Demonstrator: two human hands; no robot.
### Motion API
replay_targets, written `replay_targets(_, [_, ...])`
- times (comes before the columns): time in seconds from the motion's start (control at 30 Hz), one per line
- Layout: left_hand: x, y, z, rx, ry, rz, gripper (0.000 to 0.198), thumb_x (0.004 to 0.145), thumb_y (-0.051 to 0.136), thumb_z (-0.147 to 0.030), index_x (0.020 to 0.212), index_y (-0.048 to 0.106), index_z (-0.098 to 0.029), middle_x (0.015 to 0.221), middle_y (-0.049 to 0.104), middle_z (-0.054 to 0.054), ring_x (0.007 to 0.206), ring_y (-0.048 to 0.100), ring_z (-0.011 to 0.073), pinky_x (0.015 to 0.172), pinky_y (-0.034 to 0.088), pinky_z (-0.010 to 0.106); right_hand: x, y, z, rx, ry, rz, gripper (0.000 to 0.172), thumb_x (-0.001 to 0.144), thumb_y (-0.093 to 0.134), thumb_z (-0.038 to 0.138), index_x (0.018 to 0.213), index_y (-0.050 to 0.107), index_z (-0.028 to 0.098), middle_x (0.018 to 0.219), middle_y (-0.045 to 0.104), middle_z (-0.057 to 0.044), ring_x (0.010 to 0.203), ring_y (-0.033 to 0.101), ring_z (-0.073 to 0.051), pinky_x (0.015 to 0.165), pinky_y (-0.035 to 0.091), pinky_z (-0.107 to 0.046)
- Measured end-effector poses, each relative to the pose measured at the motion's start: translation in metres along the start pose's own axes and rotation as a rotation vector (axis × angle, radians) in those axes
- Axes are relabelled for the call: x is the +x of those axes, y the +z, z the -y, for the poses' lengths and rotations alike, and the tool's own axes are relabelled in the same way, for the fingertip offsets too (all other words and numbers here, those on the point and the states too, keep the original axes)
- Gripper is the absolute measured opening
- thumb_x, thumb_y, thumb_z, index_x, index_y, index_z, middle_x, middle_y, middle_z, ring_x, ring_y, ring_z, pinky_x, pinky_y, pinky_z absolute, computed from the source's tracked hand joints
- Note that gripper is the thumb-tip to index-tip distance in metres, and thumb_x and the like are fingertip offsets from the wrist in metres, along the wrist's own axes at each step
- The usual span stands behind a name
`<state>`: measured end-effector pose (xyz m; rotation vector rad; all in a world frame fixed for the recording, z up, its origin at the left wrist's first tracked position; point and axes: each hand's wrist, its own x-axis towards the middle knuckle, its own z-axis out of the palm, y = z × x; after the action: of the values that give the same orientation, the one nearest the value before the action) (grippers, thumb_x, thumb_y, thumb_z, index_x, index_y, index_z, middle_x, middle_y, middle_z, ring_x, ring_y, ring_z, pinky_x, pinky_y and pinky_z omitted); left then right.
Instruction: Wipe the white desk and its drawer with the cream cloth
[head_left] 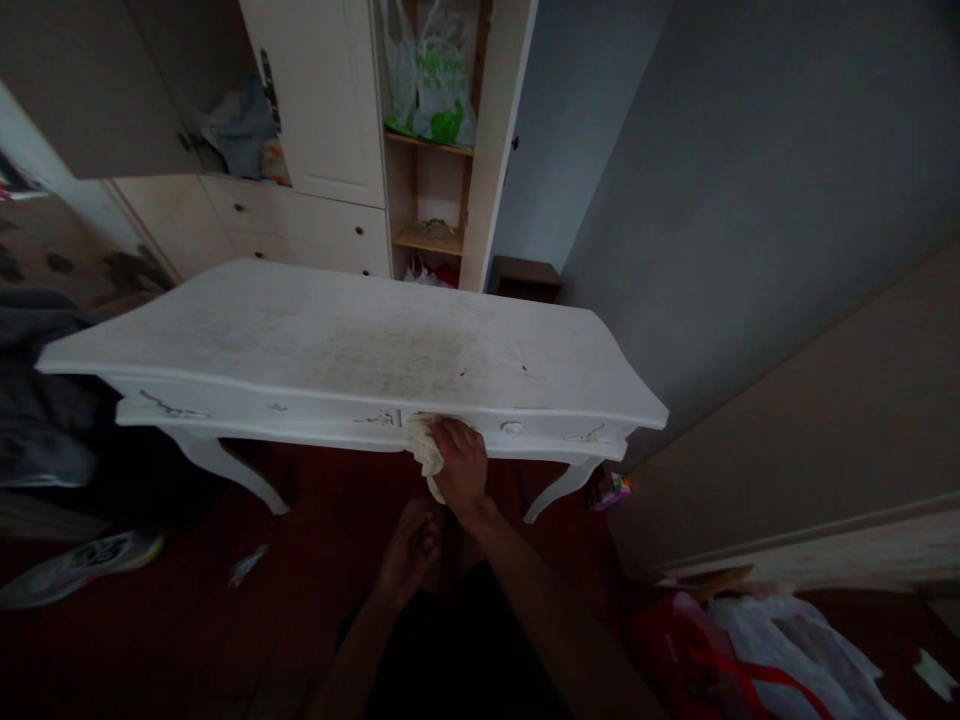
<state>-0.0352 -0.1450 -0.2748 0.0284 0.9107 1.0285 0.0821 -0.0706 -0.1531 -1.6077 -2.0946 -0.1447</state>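
Note:
My right hand (459,462) is closed on a pale crumpled cloth (424,447) and presses it against the front drawer face of a white table (337,345), just below the top's edge. My left hand (409,550) hangs lower, under the table, fingers loosely curled with nothing visible in them. The table top is dusty and smudged with dark marks near the middle. A small round drawer knob (513,428) sits just right of my right hand.
A cream wardrobe (330,120) with open shelves and a plastic bag (431,75) stands behind the table. A grey wall (750,180) is at right. A shoe (82,565) lies on the red floor at left; bags (750,650) lie lower right. A small bottle (611,490) lies by the table leg.

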Motion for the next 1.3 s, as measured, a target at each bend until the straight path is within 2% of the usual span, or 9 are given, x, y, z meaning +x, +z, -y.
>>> replay_targets(0.17, [-0.002,0.005,-0.003,0.016,-0.019,-0.028,0.008,0.089,0.058,-0.013,0.087,0.066,-0.014,0.067,0.067,0.001,0.049,0.059,0.0085,0.049,0.047,0.02,-0.019,-0.009,-0.041,0.046,-0.071,-0.045,0.043,0.088,0.055,0.013,0.13,0.062,0.016,0.128,0.067,-0.013,0.119,0.056,-0.026,0.102,0.04,-0.038])
replay_targets(0.37, [-0.007,0.01,-0.006,0.027,-0.018,-0.001,0.004,0.084,0.065,-0.013,0.083,0.067,-0.015,0.069,0.067,0.001,0.051,0.06,0.0091,0.051,0.047,0.02,-0.064,-0.035,-0.106,-0.108,-0.124,-0.1,0.052,0.082,0.053,0.007,0.132,0.061,0.016,0.13,0.065,-0.015,0.12,0.056,-0.028,0.098,0.041,-0.04])
replay_targets(0.5, [-0.006,0.011,-0.006,0.025,-0.028,-0.018,0.006,0.085,0.063,-0.013,0.082,0.067,-0.014,0.068,0.067,0.002,0.051,0.059,0.0092,0.051,0.047,0.021,-0.085,-0.065,-0.148,-0.212,-0.051,-0.099,0.057,0.078,0.051,0.005,0.134,0.058,0.015,0.128,0.066,-0.015,0.119,0.058,-0.029,0.096,0.044,-0.041])
replay_targets(0.7, [-0.003,0.012,-0.005,0.036,-0.035,-0.027,0.007,0.086,0.062,-0.013,0.082,0.067,-0.014,0.066,0.067,0.001,0.049,0.058,0.0085,0.051,0.047,0.021,-0.102,-0.116,-0.215,-0.321,0.056,-0.09,0.046,0.081,0.054,0.015,0.126,0.063,0.016,0.121,0.07,-0.015,0.11,0.064,-0.031,0.091,0.051,-0.044])
replay_targets(0.83, [-0.003,0.013,-0.004,0.044,-0.038,-0.038,0.005,0.086,0.063,-0.013,0.082,0.067,-0.014,0.067,0.067,0.002,0.05,0.059,0.0096,0.05,0.047,0.022,-0.105,-0.155,-0.235,-0.242,0.047,-0.15,0.038,0.086,0.056,0.027,0.122,0.065,0.02,0.114,0.073,-0.014,0.103,0.068,-0.03,0.089,0.054,-0.044])
replay_targets(0.97, [-0.004,0.015,-0.003,0.067,-0.014,-0.049,0.008,0.087,0.06,-0.013,0.084,0.067,-0.013,0.069,0.068,0.003,0.052,0.06,0.0103,0.051,0.048,0.023,-0.084,-0.199,-0.229,-0.129,0.042,-0.383,0.036,0.087,0.061,0.04,0.117,0.065,0.021,0.109,0.072,-0.014,0.1,0.069,-0.028,0.088,0.056,-0.045])
replay_targets(1.1, [-0.003,0.013,-0.002,0.105,-0.027,-0.033,0.003,0.084,0.066,-0.016,0.084,0.067,-0.014,0.068,0.067,0.001,0.051,0.058,0.0087,0.051,0.047,0.022,-0.032,-0.233,-0.22,-0.112,0.073,-0.651,0.039,0.082,0.067,0.042,0.111,0.066,0.016,0.102,0.073,-0.012,0.092,0.069,-0.026,0.084,0.057,-0.044])
replay_targets(1.2, [-0.002,0.01,0.001,0.148,0.007,-0.005,0.014,0.075,0.075,-0.022,0.085,0.068,-0.015,0.069,0.068,0.001,0.051,0.058,0.0085,0.051,0.047,0.021,0.018,-0.239,-0.222,-0.101,0.061,-0.717,0.042,0.081,0.067,0.044,0.112,0.065,0.016,0.107,0.071,-0.012,0.097,0.067,-0.026,0.087,0.055,-0.045])
replay_targets(1.3, [-0.004,0.011,0.004,0.227,0.065,-0.011,0.032,0.062,0.084,-0.032,0.084,0.068,-0.015,0.067,0.068,0.0,0.051,0.057,0.0091,0.05,0.046,0.021,0.063,-0.223,-0.222,-0.11,0.022,-0.63,0.043,0.083,0.062,0.04,0.118,0.062,0.016,0.115,0.069,-0.016,0.107,0.063,-0.031,0.094,0.049,-0.049])
